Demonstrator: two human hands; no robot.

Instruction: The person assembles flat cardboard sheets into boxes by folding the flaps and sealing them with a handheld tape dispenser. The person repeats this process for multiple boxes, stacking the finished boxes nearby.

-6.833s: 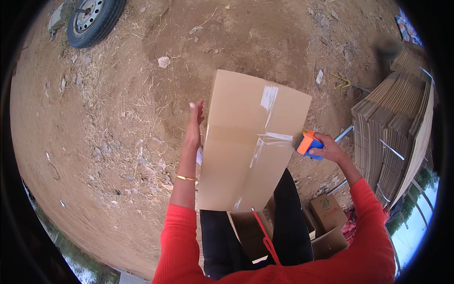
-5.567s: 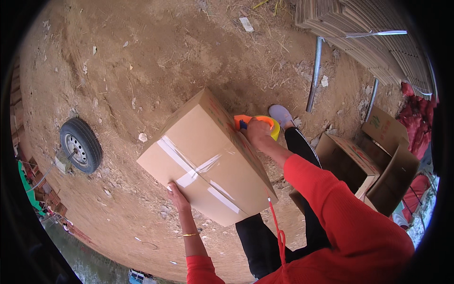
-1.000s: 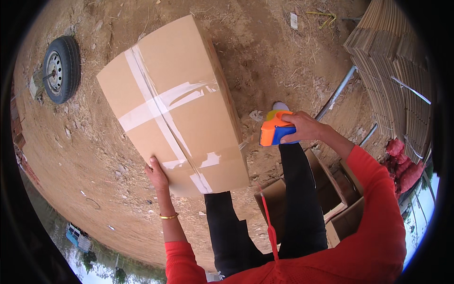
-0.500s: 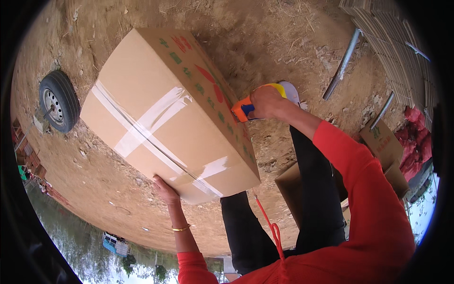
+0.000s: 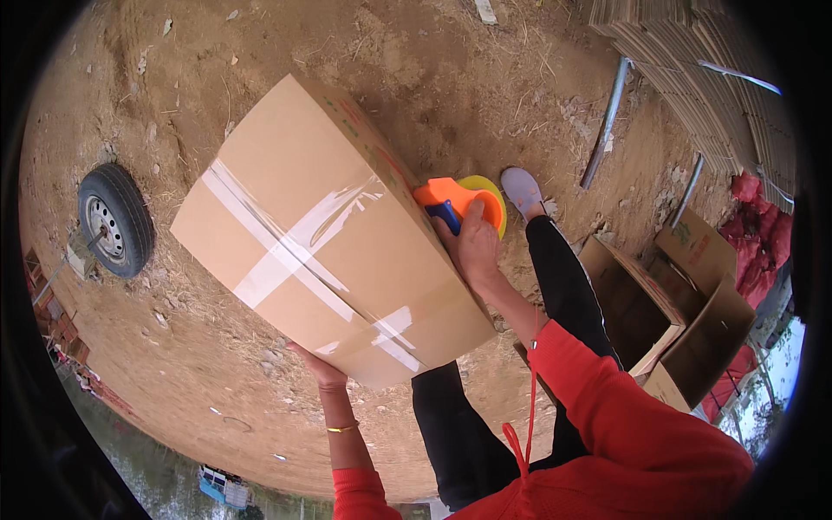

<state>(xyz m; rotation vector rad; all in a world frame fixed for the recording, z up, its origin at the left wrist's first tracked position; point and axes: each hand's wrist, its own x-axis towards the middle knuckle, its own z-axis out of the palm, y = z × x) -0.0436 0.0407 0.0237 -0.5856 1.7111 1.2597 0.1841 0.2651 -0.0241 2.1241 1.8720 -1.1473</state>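
Observation:
A large brown cardboard box (image 5: 347, 156) stands tilted before me. Strips of clear packing tape (image 5: 279, 258) cross over the seam on its facing side. My left hand (image 5: 322, 367) grips the box's lower left edge, its fingertips partly hidden behind the cardboard. At the right side of the box, my right hand (image 5: 478, 250) is closed round an orange, blue and yellow tape dispenser (image 5: 447, 191). The dispenser's front end is close against the box's printed side; whether it touches cannot be told.
A car wheel with a tyre (image 5: 114, 220) stands on the dirt ground to the left. Open cardboard boxes (image 5: 641, 299) sit beside my right leg. Flattened cardboard sheets (image 5: 693, 87) are stacked at the far right, near metal pipes (image 5: 605, 126) and red sacks (image 5: 752, 234).
The box has turned slightly, and its printed side shows less. My right hand has come nearer and changed its angle, still holding the dispenser. The left hand stays at the lower edge.

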